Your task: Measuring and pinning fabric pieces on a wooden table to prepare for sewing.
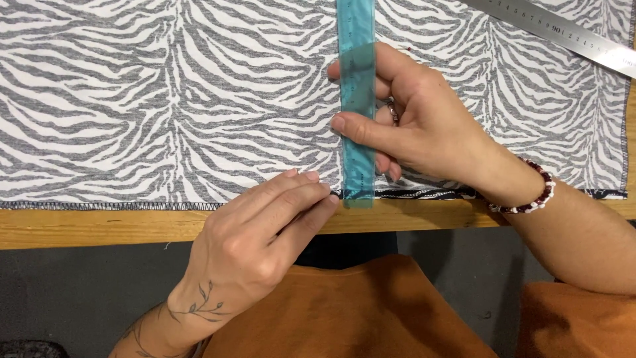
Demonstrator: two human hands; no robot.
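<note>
Teal plastic ruler (356, 99): upright across zebra-print fabric (165, 99), pinned flat under your right hand (417, 126). Left hand (271, 232): fingertips pinched shut at the fabric's stitched hem beside the ruler's foot. Alignment looks done; no marked line is visible yet.

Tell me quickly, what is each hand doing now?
Left hand: fingers pinched together at the fabric hem; anything held cannot be told.
Right hand: pressing the teal ruler flat on the fabric.
</note>
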